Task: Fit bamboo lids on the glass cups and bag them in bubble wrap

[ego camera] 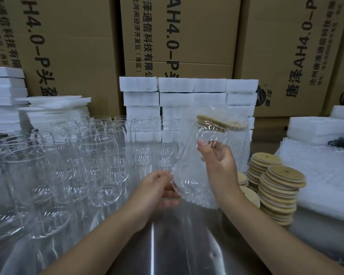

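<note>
Glass cup (pixel 199 161): held in mid-air right of centre, above the surface (pixel 167 245), tilted with its base toward the lower left.
Bamboo lid (pixel 213 120): seated on the cup's mouth, its right edge seen through bubbled film.
Right hand (pixel 218 161): wrapped round the cup's upper body, thumb on the near glass, fingers curled behind.
Left hand (pixel 157 187): thumb and fingers pinch the film's edge beside the cup's base.
Bubble wrap bag (pixel 236 147): around and behind the cup; how far in the cup sits cannot be told.
Lid stacks (pixel 280 191): at right, just beside the bag.
Empty cups (pixel 68 165): crowded at left.
Foam blocks (pixel 187 92): stacked behind, before cardboard boxes (pixel 77 46).
</note>
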